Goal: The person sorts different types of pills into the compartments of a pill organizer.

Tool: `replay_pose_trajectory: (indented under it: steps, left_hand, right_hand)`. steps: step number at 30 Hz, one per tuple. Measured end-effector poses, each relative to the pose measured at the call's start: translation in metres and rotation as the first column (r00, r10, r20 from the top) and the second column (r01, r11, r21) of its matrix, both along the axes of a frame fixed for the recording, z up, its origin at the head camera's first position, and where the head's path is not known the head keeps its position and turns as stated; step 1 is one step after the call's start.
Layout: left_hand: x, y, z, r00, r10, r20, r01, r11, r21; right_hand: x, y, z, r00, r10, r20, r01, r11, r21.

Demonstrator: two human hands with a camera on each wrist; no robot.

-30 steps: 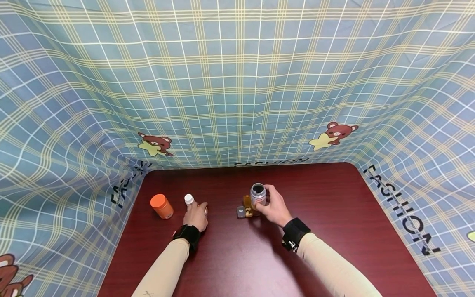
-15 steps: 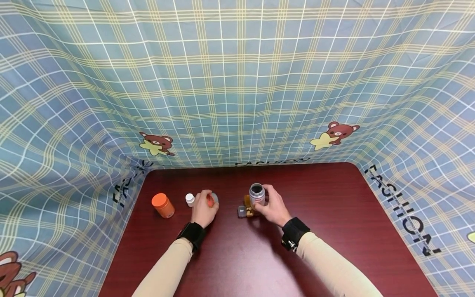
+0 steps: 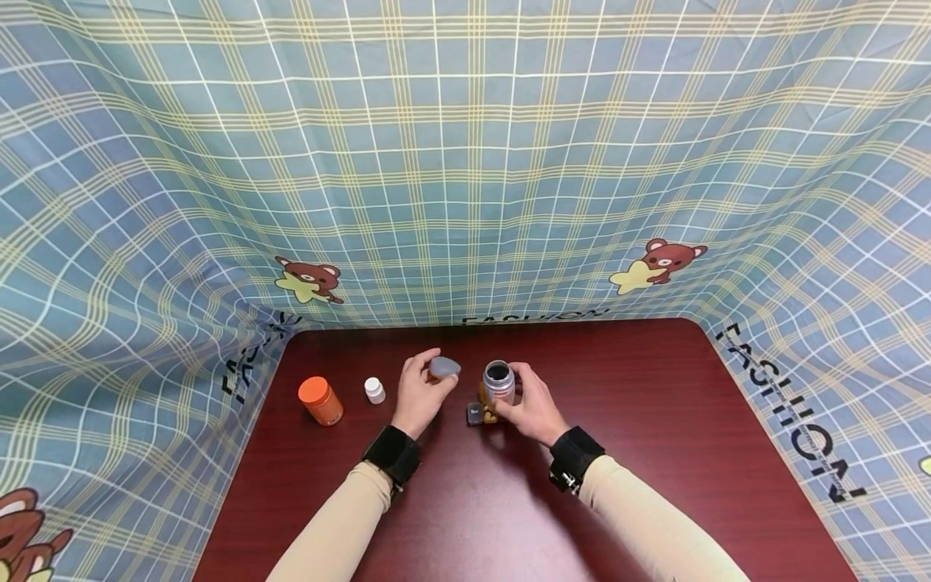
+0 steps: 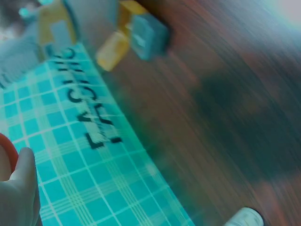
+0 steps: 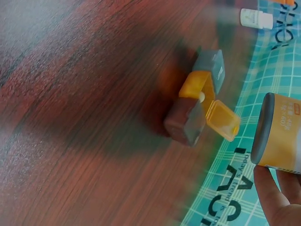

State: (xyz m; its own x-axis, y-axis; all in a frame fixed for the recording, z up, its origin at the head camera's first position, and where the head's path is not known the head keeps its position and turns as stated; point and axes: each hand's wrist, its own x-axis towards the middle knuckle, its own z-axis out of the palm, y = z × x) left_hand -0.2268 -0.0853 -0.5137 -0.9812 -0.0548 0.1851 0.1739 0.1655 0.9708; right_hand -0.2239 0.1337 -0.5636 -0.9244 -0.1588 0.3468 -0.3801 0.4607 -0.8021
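Note:
My left hand [image 3: 422,400] pinches a round grey cap [image 3: 445,368] by its edges, raised over the table left of the bottle; its orange-red edge [image 4: 11,153] shows in the left wrist view. My right hand [image 3: 534,408] grips an open pill bottle [image 3: 499,392], mouth up, with a grey base and an orange-and-white label [image 5: 283,134]. Below and left of the bottle stands a small pill box [image 3: 475,414] with grey, amber and dark compartments. Its amber lid [image 5: 223,121] is flipped open, and round pills [image 5: 201,97] show inside.
At the left stands an orange bottle [image 3: 320,400] with an orange lid. A small white bottle [image 3: 374,391] stands between it and my left hand. The dark red table [image 3: 465,517] is bordered by a checked cloth [image 3: 465,178] at the back and sides.
From beside the small white bottle, my left hand has picked up the cap and brought it rightward toward the open bottle. My right hand with the bottle has shifted slightly left.

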Motion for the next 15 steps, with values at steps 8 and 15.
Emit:
replay_pose_trajectory:
  steps: [8,15]
  left_hand:
    - [0.012,0.012,0.028,0.998,-0.063,0.017,0.057,0.970,0.237]
    - [0.024,0.020,0.046,0.993,-0.107,-0.059,0.119,0.958,0.262]
  right_hand:
    - [0.005,-0.006,0.007,0.999,0.038,-0.025,-0.038,0.999,0.006]
    - [0.007,-0.010,0.009,0.998,0.061,-0.024,-0.061,0.998,0.005]
